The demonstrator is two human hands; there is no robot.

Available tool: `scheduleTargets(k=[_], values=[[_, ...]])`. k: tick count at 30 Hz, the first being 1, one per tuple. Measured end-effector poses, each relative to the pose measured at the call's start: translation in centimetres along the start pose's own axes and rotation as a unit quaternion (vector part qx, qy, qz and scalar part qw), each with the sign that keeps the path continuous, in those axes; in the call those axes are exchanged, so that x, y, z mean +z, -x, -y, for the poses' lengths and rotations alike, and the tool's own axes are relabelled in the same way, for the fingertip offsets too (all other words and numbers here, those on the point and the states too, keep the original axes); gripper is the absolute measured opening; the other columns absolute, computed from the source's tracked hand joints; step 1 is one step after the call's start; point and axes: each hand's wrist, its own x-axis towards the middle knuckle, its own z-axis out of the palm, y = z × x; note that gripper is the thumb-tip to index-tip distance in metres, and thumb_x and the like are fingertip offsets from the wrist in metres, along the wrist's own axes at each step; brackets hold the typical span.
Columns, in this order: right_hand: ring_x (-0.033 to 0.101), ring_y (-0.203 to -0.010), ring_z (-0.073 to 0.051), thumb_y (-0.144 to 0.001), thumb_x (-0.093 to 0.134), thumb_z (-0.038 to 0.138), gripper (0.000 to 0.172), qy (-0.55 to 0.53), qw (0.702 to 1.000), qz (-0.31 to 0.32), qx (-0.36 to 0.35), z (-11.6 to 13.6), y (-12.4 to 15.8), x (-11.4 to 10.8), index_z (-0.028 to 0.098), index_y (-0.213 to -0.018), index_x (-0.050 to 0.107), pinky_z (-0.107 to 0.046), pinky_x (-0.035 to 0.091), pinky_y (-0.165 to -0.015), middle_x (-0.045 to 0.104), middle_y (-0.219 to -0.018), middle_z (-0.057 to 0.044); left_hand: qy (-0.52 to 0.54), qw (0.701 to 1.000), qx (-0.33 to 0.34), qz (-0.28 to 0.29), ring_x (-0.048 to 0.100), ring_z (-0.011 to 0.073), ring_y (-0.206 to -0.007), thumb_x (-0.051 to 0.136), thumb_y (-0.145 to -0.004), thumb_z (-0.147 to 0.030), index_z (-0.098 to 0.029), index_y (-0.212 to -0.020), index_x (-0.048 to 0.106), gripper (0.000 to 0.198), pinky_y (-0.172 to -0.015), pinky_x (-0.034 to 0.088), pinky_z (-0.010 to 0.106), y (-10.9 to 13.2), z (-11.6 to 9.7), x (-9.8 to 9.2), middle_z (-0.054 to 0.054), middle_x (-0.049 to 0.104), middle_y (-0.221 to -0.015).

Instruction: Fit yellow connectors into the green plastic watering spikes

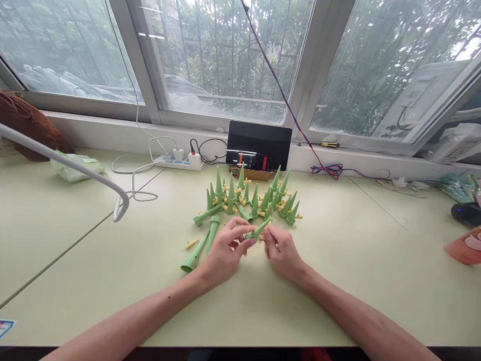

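Observation:
Between the thumb and fingers of my left hand (225, 249) is a green plastic watering spike (258, 230), tilted with its pointed end up and to the right. My right hand (282, 250) is closed in a pinch beside it, on a small yellow valve (261, 237) mostly hidden by the fingers. Loose green spikes (195, 256) lie left of my left hand, close to a loose yellow valve (191, 244). Beyond both hands, several green spikes (231, 199) stand point up, many with yellow valves on them.
Behind the standing spikes, a dark tablet (259, 140) leans near the window, with a phone (252, 161) showing a timer before it. A power strip (178, 162) with white cables is at the back left. A grey curved bar (75, 168) crosses the left side. An orange object (466, 246) sits far right.

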Motion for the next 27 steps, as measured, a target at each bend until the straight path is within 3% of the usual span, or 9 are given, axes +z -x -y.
scheduleTargets(k=[11,15,18,21,24,27], values=[[0.037,-0.053,-0.012,-0.102,0.037,0.033,0.037,0.007,1.0,-0.006,0.005,0.3,-0.2,0.0,0.021,-0.068,0.042,-0.026,0.031,-0.053,0.041,-0.059,0.003,-0.08,0.996,0.025,0.011,0.058,0.014,-0.079,0.055,-0.096,-0.036,-0.025,-0.113,0.066,0.023,-0.062,0.056,0.026,0.2,0.0,0.2,0.006,0.058,-0.112],[0.038,-0.053,-0.012,-0.102,0.039,0.035,0.036,0.007,1.0,-0.003,0.018,0.7,-0.2,0.1,0.02,-0.07,0.047,-0.026,0.032,-0.053,0.043,-0.06,0.004,-0.085,0.996,-0.008,-0.007,0.055,0.0129,-0.068,0.058,-0.093,-0.037,-0.02,-0.106,0.064,0.022,-0.057,0.052,0.025,0.0,-0.4,0.3,0.005,0.062,-0.094],[0.047,-0.054,-0.013,-0.101,0.044,0.036,0.025,-0.009,0.999,0.006,0.032,1.0,-0.3,0.0,0.018,-0.092,0.059,-0.026,0.037,-0.054,0.055,-0.067,0.001,-0.054,0.996,-0.063,-0.031,0.051,0.0115,-0.056,0.06,-0.091,-0.042,-0.017,-0.101,0.063,0.027,-0.051,0.046,0.024,-0.2,-1.0,0.2,0.0,0.058,-0.073],[0.053,-0.057,-0.013,-0.099,0.052,0.036,0.025,0.003,1.0,0.001,0.017,0.9,-0.2,0.0,0.017,-0.111,0.06,-0.027,0.043,-0.056,0.066,-0.084,-0.004,-0.009,0.994,-0.103,-0.043,0.045,0.0103,-0.049,0.062,-0.089,-0.046,-0.017,-0.099,0.063,0.031,-0.045,0.039,0.022,-0.2,-1.5,0.0,-0.004,0.051,-0.06],[0.057,-0.064,-0.015,-0.098,0.053,0.033,0.022,0.04,0.999,0.007,-0.025,0.5,-0.2,0.0,0.018,-0.111,0.063,-0.028,0.047,-0.059,0.068,-0.099,-0.008,0.04,0.991,-0.124,-0.043,0.042,0.0098,-0.046,0.065,-0.087,-0.046,-0.017,-0.097,0.064,0.031,-0.043,0.035,0.022,-0.3,-1.6,-0.2,-0.006,0.047,-0.054],[0.059,-0.072,-0.017,-0.1,0.05,0.03,0.019,0.071,0.996,0.015,-0.057,0.2,-0.2,0.0,0.02,-0.105,0.065,-0.028,0.047,-0.061,0.068,-0.095,-0.008,0.069,0.987,-0.14,-0.042,0.038,0.0087,-0.043,0.066,-0.086,-0.045,-0.017,-0.094,0.065,0.029,-0.042,0.033,0.021,-0.3,-1.7,-0.3,-0.007,0.043,-0.05]])
